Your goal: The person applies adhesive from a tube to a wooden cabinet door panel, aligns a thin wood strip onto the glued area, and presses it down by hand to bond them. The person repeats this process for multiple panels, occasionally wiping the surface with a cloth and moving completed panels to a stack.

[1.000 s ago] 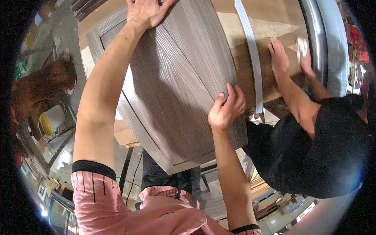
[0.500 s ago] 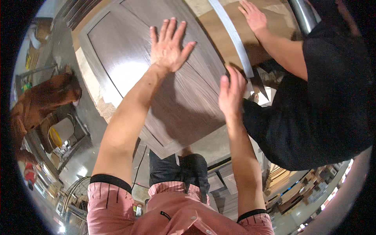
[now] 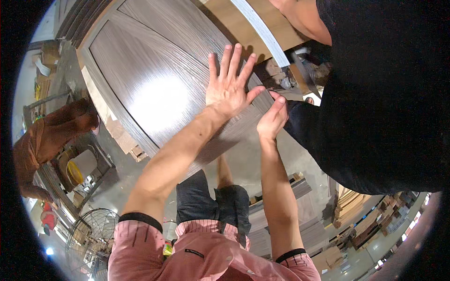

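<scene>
A grey-brown wood-grain door panel [image 3: 136, 47], with dark diagonal grooves and a bright glare spot, lies in front of me. My left hand [image 3: 227, 91] rests flat near its right side, fingers spread, holding nothing. At the panel's right near corner, my right hand [image 3: 273, 119] is closed, thumb and fingers pinching the edge; the fingers' undersides are hidden. The two hands are close together, the left thumb pointing toward the right fingertips.
A co-worker in black [image 3: 379, 103] stands close on the right, a forearm [image 3: 307, 18] over a brown board [image 3: 248, 28]. A pale strip [image 3: 262, 33] lies across that board. At left are a metal-framed cart [image 3: 93, 154], a white bucket [image 3: 84, 166] and a wire fan guard [image 3: 96, 229].
My left hand has slid right and nearer over the panel. My right hand, earlier open beside the edge, has closed at the corner. The co-worker's hand has moved up, mostly out of view.
</scene>
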Demonstrator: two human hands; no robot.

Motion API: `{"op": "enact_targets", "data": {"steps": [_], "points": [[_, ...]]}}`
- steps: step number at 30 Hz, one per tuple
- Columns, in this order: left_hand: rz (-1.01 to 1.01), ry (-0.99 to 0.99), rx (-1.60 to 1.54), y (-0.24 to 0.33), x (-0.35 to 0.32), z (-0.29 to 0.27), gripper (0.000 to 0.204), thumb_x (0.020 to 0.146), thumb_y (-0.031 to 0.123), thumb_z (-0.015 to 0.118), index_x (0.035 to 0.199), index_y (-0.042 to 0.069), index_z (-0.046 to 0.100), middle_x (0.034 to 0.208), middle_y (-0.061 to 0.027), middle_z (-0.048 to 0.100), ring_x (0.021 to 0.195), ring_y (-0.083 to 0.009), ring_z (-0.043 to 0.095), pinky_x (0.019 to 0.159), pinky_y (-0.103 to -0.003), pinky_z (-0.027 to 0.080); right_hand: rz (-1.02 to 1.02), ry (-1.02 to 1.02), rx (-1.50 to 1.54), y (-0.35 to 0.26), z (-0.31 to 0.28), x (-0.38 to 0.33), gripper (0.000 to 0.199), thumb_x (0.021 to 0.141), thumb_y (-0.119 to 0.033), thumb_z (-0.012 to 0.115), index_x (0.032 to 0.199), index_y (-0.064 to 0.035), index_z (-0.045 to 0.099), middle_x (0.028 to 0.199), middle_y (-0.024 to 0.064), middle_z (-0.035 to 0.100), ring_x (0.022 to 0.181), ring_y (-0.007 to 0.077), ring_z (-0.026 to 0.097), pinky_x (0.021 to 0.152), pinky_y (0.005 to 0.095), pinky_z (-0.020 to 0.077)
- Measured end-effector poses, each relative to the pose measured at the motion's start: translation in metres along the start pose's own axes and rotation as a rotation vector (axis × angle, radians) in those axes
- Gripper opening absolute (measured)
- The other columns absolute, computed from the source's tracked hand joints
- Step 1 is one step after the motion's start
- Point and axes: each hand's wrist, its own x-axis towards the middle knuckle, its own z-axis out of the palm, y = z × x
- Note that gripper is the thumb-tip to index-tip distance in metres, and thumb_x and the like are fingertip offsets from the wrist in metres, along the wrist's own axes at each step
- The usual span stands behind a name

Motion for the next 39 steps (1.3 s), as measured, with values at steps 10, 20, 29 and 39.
{"op": "enact_targets", "data": {"steps": [10,20,29,39], "points": [[-0.107,0.003,-0.074,-0.011,0.000,-0.003,0.076,0.096,0.053,0.053,0.157,0.011,0.034,0.165,-0.0158,0.025,0.154,-0.0325,0.020,0.123,-0.061,0.010,0.047,-0.628,-0.320,-0.033,-0.036,0.018,0.078,0.080,-0.039,0.082,0.140,-0.0010,0.051,0.136,0.0252,0.052,0.126,0.0422,0.052,0.108,0.0491,0.0418],[-0.082,0.058,-0.228,-0.036,-0.014,-0.004,0.071,0.099,0.051,0.046,0.155,0.009,0.035,0.164,-0.0181,0.024,0.155,-0.0355,0.014,0.124,-0.059,0.008,-0.343,-0.686,-0.684,-0.078,-0.005,0.029,0.066,0.082,-0.027,0.077,0.138,-0.0013,0.053,0.131,0.0262,0.057,0.124,0.0442,0.052,0.109,0.0522,0.0379],[-0.315,0.077,0.047,-0.217,0.072,-0.061,0.081,0.098,0.062,0.040,0.158,0.009,0.029,0.167,-0.0169,0.019,0.156,-0.0345,0.011,0.123,-0.061,0.003,-0.210,-0.271,-0.588,-0.095,0.073,0.011,0.054,0.101,-0.042,0.051,0.144,-0.0091,0.048,0.137,0.0208,0.055,0.128,0.0415,0.049,0.106,0.0599,0.0314],[-0.587,0.011,0.311,-0.419,0.161,-0.121,0.078,0.098,0.067,0.038,0.161,0.022,0.025,0.168,-0.0119,0.018,0.156,-0.0309,0.013,0.125,-0.057,0.007,-0.229,-0.335,-0.653,-0.098,0.072,0.019,0.053,0.100,-0.038,0.054,0.143,-0.0080,0.048,0.136,0.0207,0.055,0.126,0.0417,0.051,0.104,0.0583,0.0334]]}}
